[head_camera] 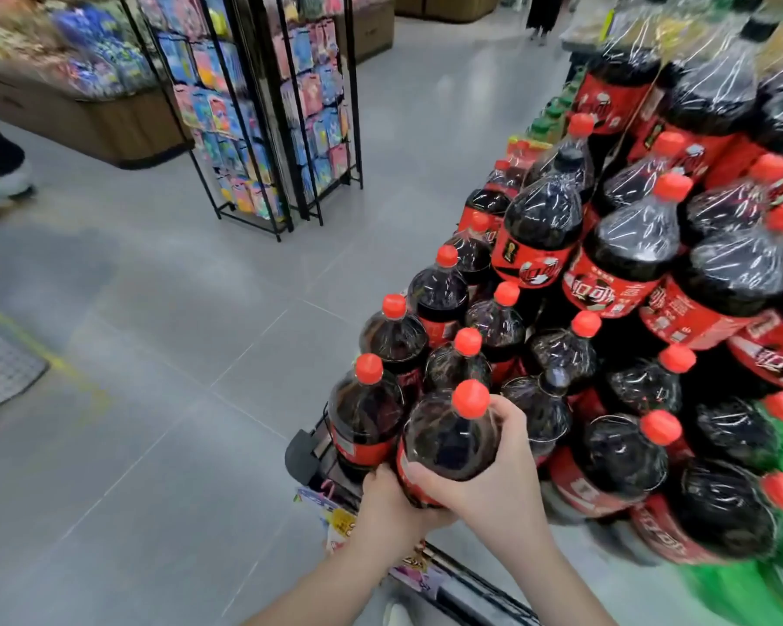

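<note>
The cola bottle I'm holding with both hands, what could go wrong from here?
1. The cola bottle looks big and smooth. The right hand grips its shoulder and the left hand its label, so it might slip toward the tiled floor.
2. It is close beside the neighbouring bottle at the display's edge, and a nudge could tip that one off.

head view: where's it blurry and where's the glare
Head view: the bottle, left hand and right hand are fairly sharp; racks at top left and green bottles at lower right smear with motion blur; white glare streaks the wrapped packs; soft light patches sit on the floor; the wide lens bends the edges.
</note>
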`<state>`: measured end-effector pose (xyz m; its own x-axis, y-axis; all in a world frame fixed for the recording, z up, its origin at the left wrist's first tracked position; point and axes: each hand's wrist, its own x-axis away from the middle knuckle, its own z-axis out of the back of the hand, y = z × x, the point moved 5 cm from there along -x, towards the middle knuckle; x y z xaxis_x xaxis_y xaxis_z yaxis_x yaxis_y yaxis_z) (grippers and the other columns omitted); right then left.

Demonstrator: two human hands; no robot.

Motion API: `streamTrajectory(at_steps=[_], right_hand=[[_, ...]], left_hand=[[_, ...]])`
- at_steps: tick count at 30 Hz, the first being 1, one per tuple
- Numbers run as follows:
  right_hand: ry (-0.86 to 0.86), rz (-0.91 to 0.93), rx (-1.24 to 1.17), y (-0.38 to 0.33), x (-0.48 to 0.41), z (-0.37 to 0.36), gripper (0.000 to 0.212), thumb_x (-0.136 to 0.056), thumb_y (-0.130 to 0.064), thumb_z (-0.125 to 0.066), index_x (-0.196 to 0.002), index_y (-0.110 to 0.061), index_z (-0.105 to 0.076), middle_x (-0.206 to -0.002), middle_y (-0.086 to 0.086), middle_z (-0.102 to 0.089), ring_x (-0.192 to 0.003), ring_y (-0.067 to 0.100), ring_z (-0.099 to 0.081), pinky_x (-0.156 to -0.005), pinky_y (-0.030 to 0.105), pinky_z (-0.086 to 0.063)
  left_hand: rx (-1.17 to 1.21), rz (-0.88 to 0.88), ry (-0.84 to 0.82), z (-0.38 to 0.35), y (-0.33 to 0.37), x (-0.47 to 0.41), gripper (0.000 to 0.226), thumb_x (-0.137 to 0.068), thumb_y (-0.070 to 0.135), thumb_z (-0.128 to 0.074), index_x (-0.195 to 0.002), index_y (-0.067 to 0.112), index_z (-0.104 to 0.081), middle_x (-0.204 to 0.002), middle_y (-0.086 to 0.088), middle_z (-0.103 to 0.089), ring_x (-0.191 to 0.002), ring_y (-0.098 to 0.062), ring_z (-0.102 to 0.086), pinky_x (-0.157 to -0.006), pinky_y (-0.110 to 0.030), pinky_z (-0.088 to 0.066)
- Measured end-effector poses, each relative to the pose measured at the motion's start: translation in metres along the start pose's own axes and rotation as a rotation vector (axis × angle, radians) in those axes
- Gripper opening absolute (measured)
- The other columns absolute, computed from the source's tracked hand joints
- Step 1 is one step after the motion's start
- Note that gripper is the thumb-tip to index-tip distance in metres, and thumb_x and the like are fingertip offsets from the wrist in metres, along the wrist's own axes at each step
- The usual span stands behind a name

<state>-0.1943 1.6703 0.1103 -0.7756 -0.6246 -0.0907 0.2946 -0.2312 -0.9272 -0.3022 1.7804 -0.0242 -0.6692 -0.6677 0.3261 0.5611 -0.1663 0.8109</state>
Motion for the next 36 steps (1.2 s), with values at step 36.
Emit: streamTrajectory(at_steps=[36], right_hand=[[0.019,-0.117,0.185,0.043,0.016,-0.029,0.115,-0.058,-0.065,-0.089,-0.153,-0.042,-0.028,-0.145,-0.02,-0.032,-0.137,-0.004,-0.039,-0.11,0.031,-0.047]], left_hand=[[0.023,0.218,-0.211,-0.023,-0.043,-0.026,0.073,-0.058,0.057,-0.075,-0.128,0.041,-0.061,-0.123,0.011,-0.071,-0.107,-0.008,-0.07,-0.091,-0.034,-0.063]])
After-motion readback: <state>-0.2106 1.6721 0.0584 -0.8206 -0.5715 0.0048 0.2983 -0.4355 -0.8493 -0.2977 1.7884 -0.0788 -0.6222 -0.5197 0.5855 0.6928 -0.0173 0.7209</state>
